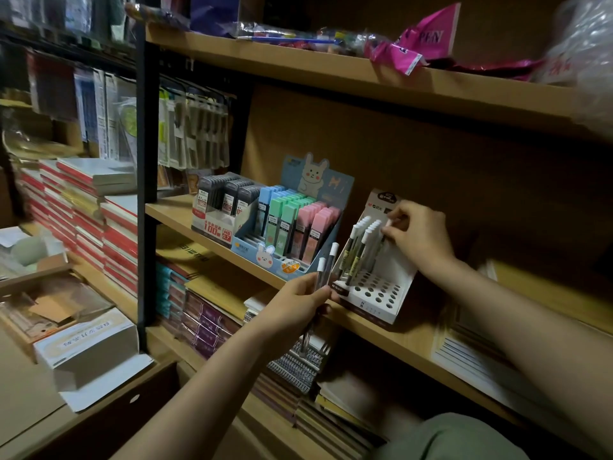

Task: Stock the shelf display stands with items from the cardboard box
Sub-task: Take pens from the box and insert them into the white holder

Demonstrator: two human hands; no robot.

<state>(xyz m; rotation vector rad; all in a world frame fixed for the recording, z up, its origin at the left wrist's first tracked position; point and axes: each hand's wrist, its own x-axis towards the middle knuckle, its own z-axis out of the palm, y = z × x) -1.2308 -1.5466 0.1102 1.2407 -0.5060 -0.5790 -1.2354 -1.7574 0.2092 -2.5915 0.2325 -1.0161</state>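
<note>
Mid-restock, pen stand (374,293) centre-right of frame on middle shelf (411,340). Right hand (419,237) pinching white-capped pen (387,224), seating it in back row. Left hand (298,303) gripping spare pens (326,267) just left of stand. Front holes empty, so next: drop pen straight into hole, take another from left. Box not obvious.

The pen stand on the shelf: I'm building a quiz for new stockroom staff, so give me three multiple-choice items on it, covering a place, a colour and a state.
1. The white pen stand sits: A) right of the bunny lead display B) on the floor C) on the top shelf.
2. The caps of the pens in the stand are: A) red B) white C) black.
3. The left hand: A) is empty B) presses the shelf C) grips pens.

A: it stands beside that display, same shelf. B: the caps look white. C: fingers curl round two pens.
</note>
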